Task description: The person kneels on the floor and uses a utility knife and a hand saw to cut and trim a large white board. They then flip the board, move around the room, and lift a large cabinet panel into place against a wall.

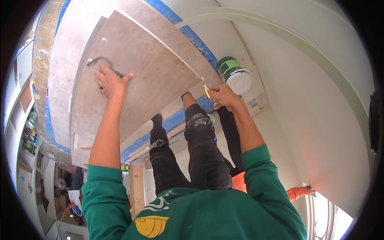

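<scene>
My left hand (113, 83) rests on the large brownish wooden board (148, 60), thumb stretched out and fingers spread. Beneath its fingers is a dark, curved, flexible piece (96, 61), its loose end curling over the board. Most of this piece is hidden, so its kind is unclear. Beyond the board's near right corner, my right hand (224, 96) is closed around a small yellow tool (207, 92). Only the tool's yellow part shows above the fingers. The board is spotted with pale marks, and a light strip (160, 42) runs along its far right edge.
A green bucket with a white lid (239, 80) stands against the white wall (288, 100). Blue sheeting (200, 48) borders the work surface. A co-worker's orange sleeve (297, 193) reaches along the wall. Another person (75, 202) is at lower left, near a cardboard box (137, 186).
</scene>
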`<state>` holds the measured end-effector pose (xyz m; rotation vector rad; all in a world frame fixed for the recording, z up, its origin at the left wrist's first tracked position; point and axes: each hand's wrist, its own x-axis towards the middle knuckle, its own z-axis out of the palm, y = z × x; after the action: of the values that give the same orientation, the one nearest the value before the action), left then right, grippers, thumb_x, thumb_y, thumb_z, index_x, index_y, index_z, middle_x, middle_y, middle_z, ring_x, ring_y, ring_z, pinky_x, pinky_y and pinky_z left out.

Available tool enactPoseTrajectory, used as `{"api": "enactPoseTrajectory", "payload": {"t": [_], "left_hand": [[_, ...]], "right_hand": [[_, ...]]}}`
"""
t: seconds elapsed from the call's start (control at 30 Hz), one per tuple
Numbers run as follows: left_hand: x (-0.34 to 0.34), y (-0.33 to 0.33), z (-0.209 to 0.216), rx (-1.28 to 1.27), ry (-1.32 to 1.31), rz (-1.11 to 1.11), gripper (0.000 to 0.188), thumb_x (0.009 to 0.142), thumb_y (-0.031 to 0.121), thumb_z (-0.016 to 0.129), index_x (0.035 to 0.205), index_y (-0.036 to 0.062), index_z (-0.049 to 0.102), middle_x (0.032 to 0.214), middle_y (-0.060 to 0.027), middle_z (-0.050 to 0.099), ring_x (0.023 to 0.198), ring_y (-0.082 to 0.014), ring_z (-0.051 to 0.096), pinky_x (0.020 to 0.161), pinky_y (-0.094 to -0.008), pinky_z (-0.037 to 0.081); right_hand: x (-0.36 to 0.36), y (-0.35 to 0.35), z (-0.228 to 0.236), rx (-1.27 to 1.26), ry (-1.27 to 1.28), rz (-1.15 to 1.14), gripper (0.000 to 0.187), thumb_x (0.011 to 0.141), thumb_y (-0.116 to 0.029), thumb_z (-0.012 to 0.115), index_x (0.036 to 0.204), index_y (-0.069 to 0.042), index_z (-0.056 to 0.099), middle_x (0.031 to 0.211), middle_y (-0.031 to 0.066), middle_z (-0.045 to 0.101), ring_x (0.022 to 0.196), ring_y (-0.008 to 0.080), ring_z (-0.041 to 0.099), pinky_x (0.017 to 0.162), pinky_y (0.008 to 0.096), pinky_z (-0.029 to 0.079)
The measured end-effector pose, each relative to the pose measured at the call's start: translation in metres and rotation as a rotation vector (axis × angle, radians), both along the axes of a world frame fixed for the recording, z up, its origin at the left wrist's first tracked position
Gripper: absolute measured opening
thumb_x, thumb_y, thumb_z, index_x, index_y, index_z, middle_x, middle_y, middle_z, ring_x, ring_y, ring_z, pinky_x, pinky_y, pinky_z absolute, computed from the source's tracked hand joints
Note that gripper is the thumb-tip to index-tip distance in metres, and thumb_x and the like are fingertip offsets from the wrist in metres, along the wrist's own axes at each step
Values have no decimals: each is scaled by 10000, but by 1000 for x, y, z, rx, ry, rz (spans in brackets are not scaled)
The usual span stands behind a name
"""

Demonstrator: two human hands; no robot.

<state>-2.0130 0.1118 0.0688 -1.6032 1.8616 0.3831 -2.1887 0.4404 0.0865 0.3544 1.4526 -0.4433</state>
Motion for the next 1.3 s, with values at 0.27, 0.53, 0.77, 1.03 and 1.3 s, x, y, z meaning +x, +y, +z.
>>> {"api": "enactPoseTrajectory", "payload": {"t": [0.27,0.53,0.77,1.03,1.3], "left_hand": [[2,-1,-1,11,2,-4,1233,663,340,933,1577,147,129,1596,-264,201,1423,-463,311,1072,-638,379],[1,-1,0,13,-7,-8,1233,660,342,933,1579,143,135,1593,-265,207,1419,-458,319,1069,-624,394],[2,2,0,-3,-7,-19,1225,661,349,931,1579,141,146,1594,-257,215,1415,-457,326,1066,-624,389],[3,2,-1,-12,-1,-26,1222,662,345,930,1580,144,148,1593,-256,222,1410,-456,335,1063,-633,387],[4,2,-1,-15,-2,-30,1218,660,350,930,1581,152,158,1595,-246,229,1403,-463,342,1060,-634,390]], "right_hand": [[3,-3,-2,-32,50,11,348,870,-304,750,884,43,727,671,28,584,574,114,563,488,277,546],[-11,-11,-2,115,-80,-54,342,844,-274,728,945,52,706,768,78,603,672,166,603,550,329,588],[-11,-8,-6,38,-62,21,349,836,-278,734,924,57,695,770,79,603,686,173,605,551,328,585],[-6,-6,-7,38,-48,-31,349,844,-268,729,899,74,687,772,77,610,689,171,605,538,323,580],[-16,-8,-13,36,-69,24,336,845,-250,737,964,63,710,813,92,643,692,174,622,555,338,586]]}}
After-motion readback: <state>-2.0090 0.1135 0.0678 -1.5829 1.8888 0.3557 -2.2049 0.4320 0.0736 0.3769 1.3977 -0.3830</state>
